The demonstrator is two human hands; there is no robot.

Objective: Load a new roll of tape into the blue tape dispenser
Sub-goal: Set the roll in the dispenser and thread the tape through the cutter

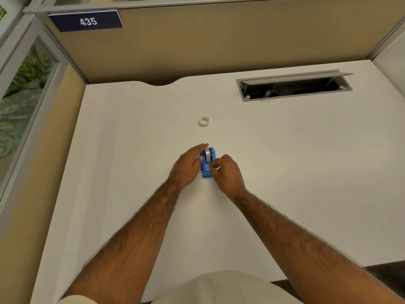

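Blue tape dispenser stands on the white desk, roughly centre, cutter end toward the person. A roll sits in its cradle, greyish-white band showing at the far end; whether it is fully seated on the hub cannot be told at this size. A second ring, pale and thin, lies flat on the desk well beyond the dispenser, apart from both hands; it may be the spent core or a spare roll, too small to say. Left hand is open, fingers extended along the dispenser's left side, thumb resting near the roll, bracing rather than gripping. Right hand is closed in a pinch at the near end of the dispenser, fingertips drawn together over the cutter area; likely holding the tape's loose end, though the strip itself is not visible. Judgement: loading looks nearly done, threading the free end to the blade is the step in hand. Handling notes: dispenser is small, hard plastic, probably light, so it will slide on the smooth desk unless steadied from the side as the left hand does now. Best hold is on the flat side walls, away from the serrated edge. Tape is thin, limp, sticky on one face; pinch only the very tip and keep it taut or it will fold onto itself.
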